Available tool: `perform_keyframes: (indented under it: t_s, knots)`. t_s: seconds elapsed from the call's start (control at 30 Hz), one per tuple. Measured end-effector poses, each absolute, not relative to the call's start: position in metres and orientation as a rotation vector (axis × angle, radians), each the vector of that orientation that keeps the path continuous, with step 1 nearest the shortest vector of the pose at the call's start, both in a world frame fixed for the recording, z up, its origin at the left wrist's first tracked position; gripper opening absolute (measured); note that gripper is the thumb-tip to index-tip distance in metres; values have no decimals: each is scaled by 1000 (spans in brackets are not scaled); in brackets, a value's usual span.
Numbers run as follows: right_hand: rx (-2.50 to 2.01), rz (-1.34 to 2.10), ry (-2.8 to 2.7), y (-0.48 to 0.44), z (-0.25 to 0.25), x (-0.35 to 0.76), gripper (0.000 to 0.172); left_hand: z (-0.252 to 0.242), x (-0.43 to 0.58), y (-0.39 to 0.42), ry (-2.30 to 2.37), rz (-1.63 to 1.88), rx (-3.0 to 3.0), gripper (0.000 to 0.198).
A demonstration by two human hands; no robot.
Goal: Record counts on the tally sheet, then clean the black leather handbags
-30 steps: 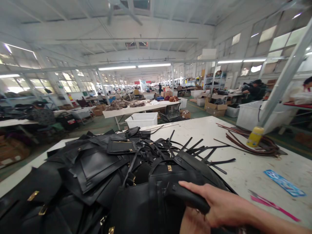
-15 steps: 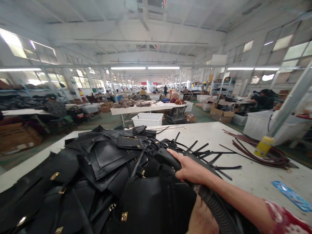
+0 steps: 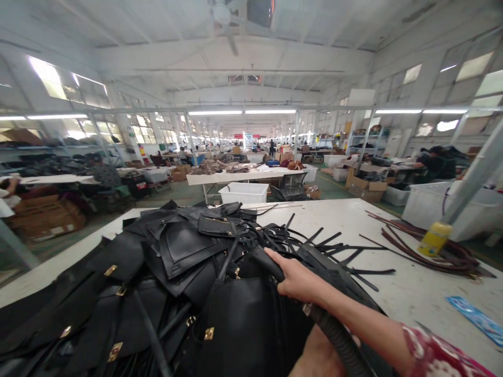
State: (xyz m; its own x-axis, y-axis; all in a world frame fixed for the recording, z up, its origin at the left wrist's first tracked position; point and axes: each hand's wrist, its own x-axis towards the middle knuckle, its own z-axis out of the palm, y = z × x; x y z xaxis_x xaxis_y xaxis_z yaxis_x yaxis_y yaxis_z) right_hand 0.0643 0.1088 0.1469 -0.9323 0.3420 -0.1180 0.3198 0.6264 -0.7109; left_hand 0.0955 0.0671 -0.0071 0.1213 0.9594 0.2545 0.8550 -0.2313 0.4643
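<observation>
Your right hand (image 3: 298, 277) grips a black handle (image 3: 267, 262) with a ribbed hose (image 3: 343, 345), above a black bag (image 3: 239, 309). Your left hand (image 3: 320, 353) is low beside the hose, its hold hard to make out. Black pieces (image 3: 184, 241) heap your white table (image 3: 334, 212); brown straps (image 3: 404, 250) lie right, near a yellow bottle (image 3: 434, 238).
</observation>
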Motion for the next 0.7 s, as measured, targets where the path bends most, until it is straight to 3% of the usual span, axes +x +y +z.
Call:
perform_keyframes:
  t_s: [0.13, 0.23, 0.3, 0.5, 0.7]
  knots:
    - [-611, 1355, -2679, 115, 164, 105, 92, 32, 44, 9, 1752, 834, 2284, 31]
    - [-678, 1510, -2674, 116, 164, 150, 95, 60, -5, -32, 2390, 1084, 1777, 40]
    - [-678, 1558, -2726, 112, 155, 170, 96, 68, -32, -42, 2571, 1079, 1456, 41]
    - [-592, 1466, -2660, 95, 121, 157, 91, 69, -59, -19, 2519, 898, 1395, 41]
    - [-688, 1477, -2402, 104, 134, 160, 89, 91, -66, -11, 2254, 903, 1285, 31]
